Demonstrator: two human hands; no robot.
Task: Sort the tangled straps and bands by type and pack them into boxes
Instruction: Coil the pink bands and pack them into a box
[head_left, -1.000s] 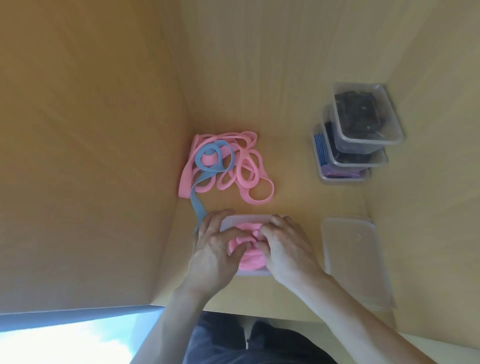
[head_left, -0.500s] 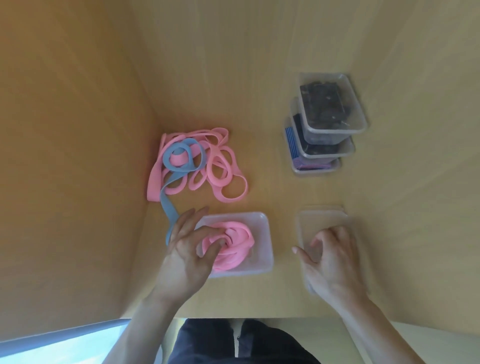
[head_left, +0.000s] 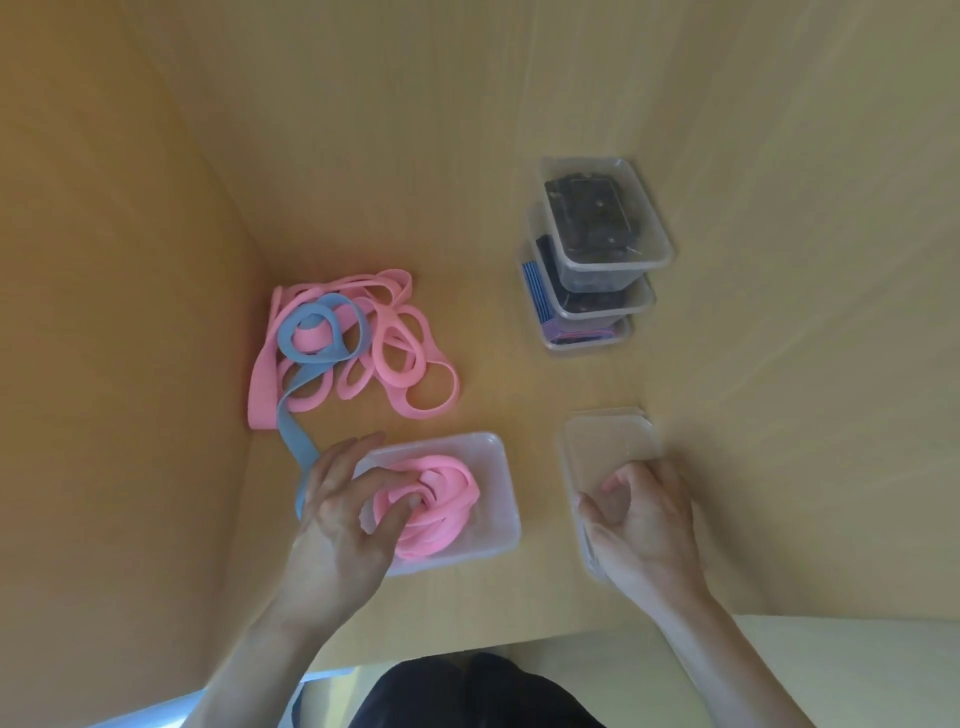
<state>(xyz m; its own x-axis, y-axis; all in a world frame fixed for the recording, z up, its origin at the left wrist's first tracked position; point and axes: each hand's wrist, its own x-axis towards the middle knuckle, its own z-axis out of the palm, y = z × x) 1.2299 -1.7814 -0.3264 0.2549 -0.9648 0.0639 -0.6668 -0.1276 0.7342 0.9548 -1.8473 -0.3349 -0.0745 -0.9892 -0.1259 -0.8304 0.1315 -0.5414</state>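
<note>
Pink, soft and springy, the coiled band (head_left: 436, 512) sits in the open box (head_left: 506, 493) at lower centre, and the left hand (head_left: 340, 525) presses it down with spread fingers. It looks light and keen to uncoil, so hold it from on top. The right hand (head_left: 647, 525) curls round the clear lid (head_left: 605, 441) at lower right. Tangled pink bands (head_left: 400, 338) and a blue strap (head_left: 298, 426) lie on the desk (head_left: 509, 384) at centre left.

No legible text, labels or numbers.
</note>
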